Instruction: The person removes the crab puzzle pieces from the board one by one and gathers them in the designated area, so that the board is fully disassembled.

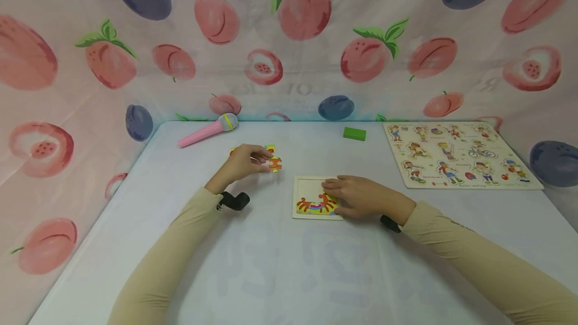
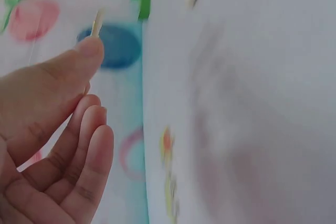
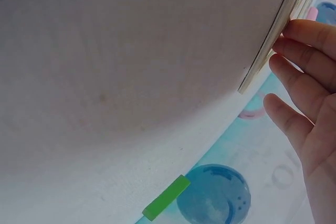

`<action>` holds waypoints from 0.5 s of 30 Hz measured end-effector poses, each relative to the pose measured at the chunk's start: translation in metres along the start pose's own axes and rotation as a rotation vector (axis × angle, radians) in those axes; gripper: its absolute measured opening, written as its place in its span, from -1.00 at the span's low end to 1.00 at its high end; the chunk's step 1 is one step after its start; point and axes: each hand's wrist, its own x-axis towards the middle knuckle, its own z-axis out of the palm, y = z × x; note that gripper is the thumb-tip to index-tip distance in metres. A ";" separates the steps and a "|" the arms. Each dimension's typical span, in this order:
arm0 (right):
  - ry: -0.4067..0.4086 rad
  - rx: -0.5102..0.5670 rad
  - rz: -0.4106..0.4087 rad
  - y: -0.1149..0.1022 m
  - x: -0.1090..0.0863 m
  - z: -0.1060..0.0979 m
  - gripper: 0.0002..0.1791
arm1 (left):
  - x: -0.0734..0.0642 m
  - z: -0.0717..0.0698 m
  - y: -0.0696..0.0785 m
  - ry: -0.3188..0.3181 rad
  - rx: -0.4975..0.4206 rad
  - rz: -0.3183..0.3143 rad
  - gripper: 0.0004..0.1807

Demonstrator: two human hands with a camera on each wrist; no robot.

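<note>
My left hand (image 1: 244, 162) pinches an orange jigsaw piece (image 1: 275, 163) between thumb and fingers, above the table. In the left wrist view the piece (image 2: 97, 23) shows edge-on past the thumb tip. Other yellow and red jigsaw pieces (image 1: 271, 148) lie behind that hand, partly hidden by it. A square wooden puzzle tray (image 1: 309, 180) lies in front, its lower part filled with joined pieces (image 1: 311, 206) in orange, yellow and purple. My right hand (image 1: 356, 195) rests on the tray's right side with fingers extended, covering part of the picture.
A pink toy microphone (image 1: 205, 132) lies at the back left. Toward the back stands a green block (image 1: 354, 134). A large wooden board with picture pieces (image 1: 460, 157) lies at the right. Fruit-printed cloth (image 1: 307, 64) hangs behind the white table (image 1: 289, 275).
</note>
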 end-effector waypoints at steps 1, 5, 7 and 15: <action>0.002 -0.003 0.001 0.000 0.000 0.000 -0.40 | -0.001 -0.006 -0.003 0.010 0.005 -0.002 -0.63; 0.007 -0.012 -0.002 0.000 0.000 0.000 -0.41 | -0.004 -0.026 -0.018 0.050 0.019 0.000 -0.65; 0.010 -0.013 -0.004 0.000 0.000 -0.001 -0.41 | -0.006 -0.033 -0.023 0.069 0.032 0.008 -0.66; 0.014 -0.019 -0.009 0.000 0.000 0.000 -0.42 | -0.006 -0.041 -0.043 0.041 0.095 -0.120 -0.65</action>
